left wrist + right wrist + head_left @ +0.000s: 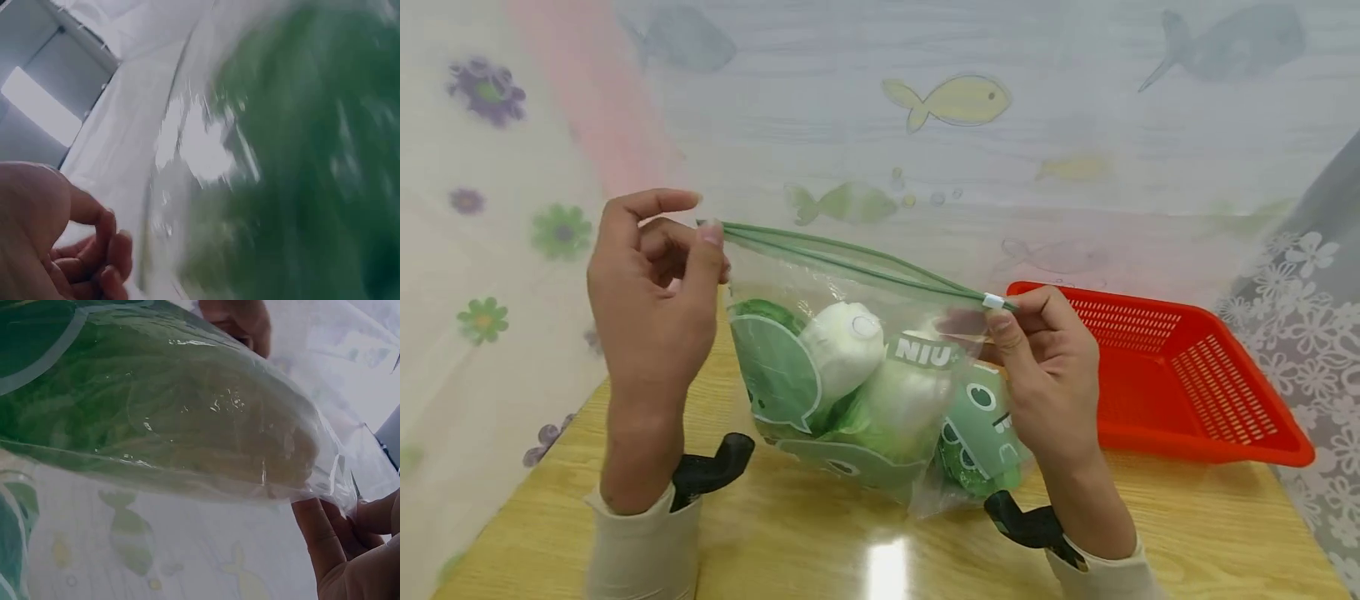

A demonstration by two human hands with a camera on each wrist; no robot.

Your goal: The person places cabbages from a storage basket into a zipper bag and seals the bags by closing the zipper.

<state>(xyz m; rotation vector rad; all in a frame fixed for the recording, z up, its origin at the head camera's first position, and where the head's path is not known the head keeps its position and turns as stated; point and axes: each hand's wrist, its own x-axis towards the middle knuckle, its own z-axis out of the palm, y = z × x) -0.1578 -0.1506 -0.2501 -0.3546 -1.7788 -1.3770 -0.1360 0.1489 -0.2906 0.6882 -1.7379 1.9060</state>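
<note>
A clear zip bag (850,275) with a green zip strip and green cartoon prints hangs between the two hands. Leafy green vegetables with thick white stems (848,337) fill it. The left hand (658,283) pinches its upper left corner between thumb and fingers. At the lower right end of the strip, the right hand (1051,367) pinches the bag beside the white slider (993,301). Between slider and left corner the two green zip lines stand apart. Bulging plastic fills much of both wrist views, with the right fingers (322,540) at its edge.
Behind the right hand, a red plastic basket (1210,450) stands on the wood-grain table (805,550). Another green-printed bag (981,433) with greens sits behind the held one. Printed fish and flower curtains (820,125) surround the table. Both wrists wear black camera mounts (715,467).
</note>
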